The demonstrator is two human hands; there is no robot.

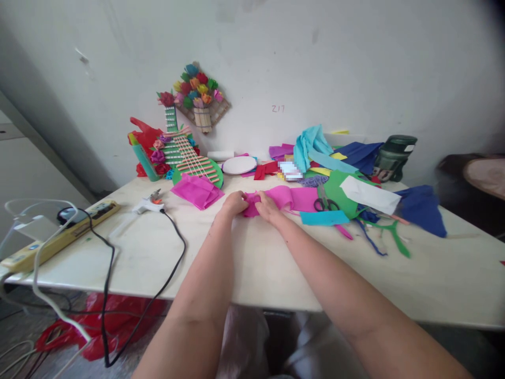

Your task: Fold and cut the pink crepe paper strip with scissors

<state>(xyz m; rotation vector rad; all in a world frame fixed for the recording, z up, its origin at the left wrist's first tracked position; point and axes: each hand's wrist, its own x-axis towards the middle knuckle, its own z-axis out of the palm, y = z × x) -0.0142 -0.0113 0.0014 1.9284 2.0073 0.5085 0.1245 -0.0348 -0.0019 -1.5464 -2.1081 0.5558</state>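
Note:
A long strip of magenta crepe paper lies across the middle of the table. My left hand grips its left end, fingers bent over the gathered edge. Close beside it, my right hand pinches the same strip, which is crumpled between the two hands. To the right the strip runs on flat toward a pair of black-handled scissors. A folded piece of magenta paper rests to the left of my hands.
A white glue gun with a black cord lies left, near a yellow power strip. Behind stand a guitar-shaped craft and a paper-flower bouquet. Coloured paper scraps and a dark green bottle occupy the right.

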